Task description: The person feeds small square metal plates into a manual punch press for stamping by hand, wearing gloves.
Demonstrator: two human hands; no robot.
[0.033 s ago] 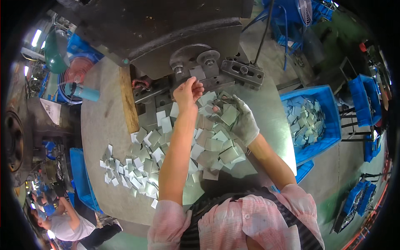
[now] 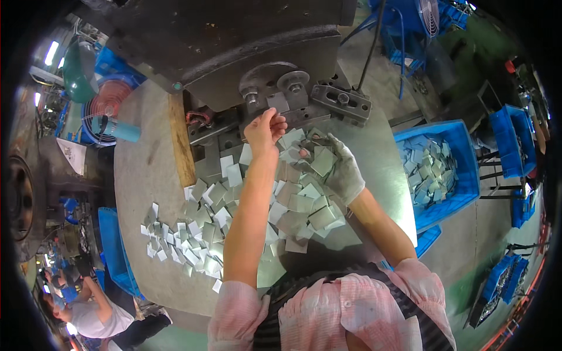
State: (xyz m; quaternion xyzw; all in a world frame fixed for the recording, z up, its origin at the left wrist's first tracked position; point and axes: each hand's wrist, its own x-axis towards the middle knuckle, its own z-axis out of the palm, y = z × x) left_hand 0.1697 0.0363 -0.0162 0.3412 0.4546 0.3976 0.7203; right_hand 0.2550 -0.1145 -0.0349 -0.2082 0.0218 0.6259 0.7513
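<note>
My bare left hand [image 2: 265,131] reaches up to the machine's die [image 2: 302,114], thumb and forefinger closed at the lower edge of a small square metal plate [image 2: 278,102]. That plate lies in the die, below two round bolts [image 2: 294,82]. Lower and to the right is my right hand [image 2: 345,176], in a pale work glove with bare fingertips. Its fingers are closed around a greyish metal plate [image 2: 323,161], over a heap of similar loose plates [image 2: 301,203]. The glove hides part of its grip.
The heap spreads left across the metal table [image 2: 136,175]. A wooden strip [image 2: 181,140] lies beside the die. At right stands a blue bin [image 2: 462,193] of metal plates. The dark machine body [image 2: 234,35] overhangs the far side. A person [image 2: 96,310] sits at lower left.
</note>
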